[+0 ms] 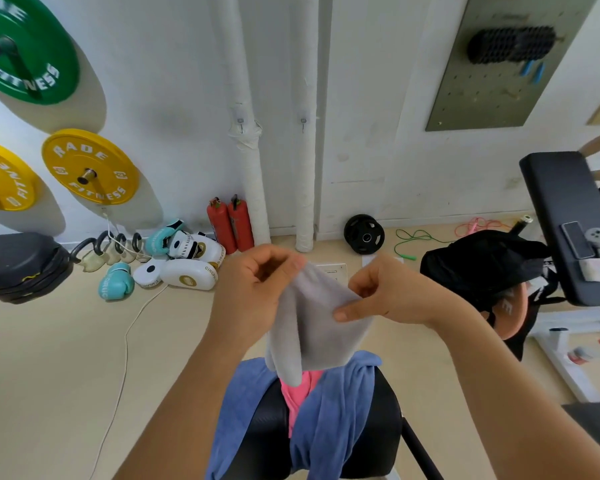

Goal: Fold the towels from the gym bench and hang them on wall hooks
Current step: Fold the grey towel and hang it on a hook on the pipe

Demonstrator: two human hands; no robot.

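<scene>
Grey towel (312, 317) held up, both hands pinching it
Left hand (253, 282) and right hand (392, 292) fingers curled on its top edge; blue towel (329, 414) and pink towel (297, 393) on the table (257, 441) at 6 o'clock.

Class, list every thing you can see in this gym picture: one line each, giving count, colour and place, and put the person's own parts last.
grey towel: 1, pale grey, held up over the bench
blue towel: 1, blue, draped across the bench
pink towel: 1, pink, on the bench between the blue folds
bench: 1, black, bottom centre
wall hooks: 2, pale, on the white pipes
weight plates: 3, one green, two yellow, on the left wall
fire extinguishers: 2, red, by the pipes
boxing gloves: 2, teal, on the floor at left
black bag: 1, black, right of the hands
left hand: pinches the grey towel's top edge
right hand: pinches the same edge
</scene>
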